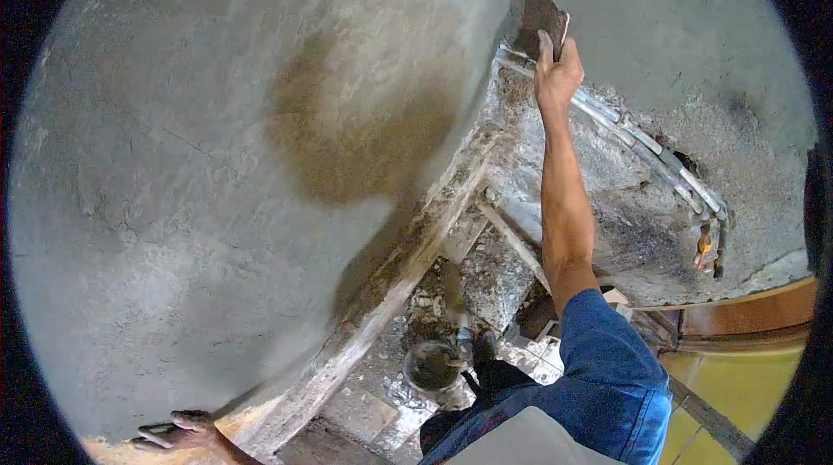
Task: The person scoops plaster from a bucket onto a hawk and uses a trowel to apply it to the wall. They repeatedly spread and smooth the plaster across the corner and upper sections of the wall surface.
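Note:
My right hand (559,73), arm stretched far forward, grips a dark, cement-smeared flat trowel (536,17). Its blade lies against the inner corner where two grey plastered walls meet, just above the end of some pale pipes (638,140). Down at the lower left, my left hand (178,432) has its fingers stretched out and holds nothing. It is by the bottom of the left plastered wall (173,231), near a bare tan strip. A large damp brown patch (356,135) marks that wall's middle.
A rough wooden plank (373,335) runs along the foot of the left wall. Below me, a bucket (431,366) stands on the debris-strewn floor beside my foot (486,345). An orange-handled fitting (704,244) sticks out at right, above yellow flooring (737,391).

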The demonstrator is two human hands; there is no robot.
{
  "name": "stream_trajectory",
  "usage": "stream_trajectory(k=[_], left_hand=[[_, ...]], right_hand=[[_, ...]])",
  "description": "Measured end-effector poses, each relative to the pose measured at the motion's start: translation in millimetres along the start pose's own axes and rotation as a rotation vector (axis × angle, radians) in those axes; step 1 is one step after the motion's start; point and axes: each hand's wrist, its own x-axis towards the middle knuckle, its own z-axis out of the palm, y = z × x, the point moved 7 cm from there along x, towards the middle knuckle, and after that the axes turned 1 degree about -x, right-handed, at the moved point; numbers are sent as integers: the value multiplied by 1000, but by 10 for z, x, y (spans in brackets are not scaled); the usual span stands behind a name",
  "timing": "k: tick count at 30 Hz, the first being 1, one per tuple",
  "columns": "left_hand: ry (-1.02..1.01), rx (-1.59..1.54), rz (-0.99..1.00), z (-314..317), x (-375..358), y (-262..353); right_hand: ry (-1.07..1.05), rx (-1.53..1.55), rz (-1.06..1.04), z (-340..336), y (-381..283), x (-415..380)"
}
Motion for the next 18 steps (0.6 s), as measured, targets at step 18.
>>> stream_trajectory(k=[18], left_hand=[[18,-13,-36,116,-103,7]], right_hand=[[-207,5,36,265,-382,-280]])
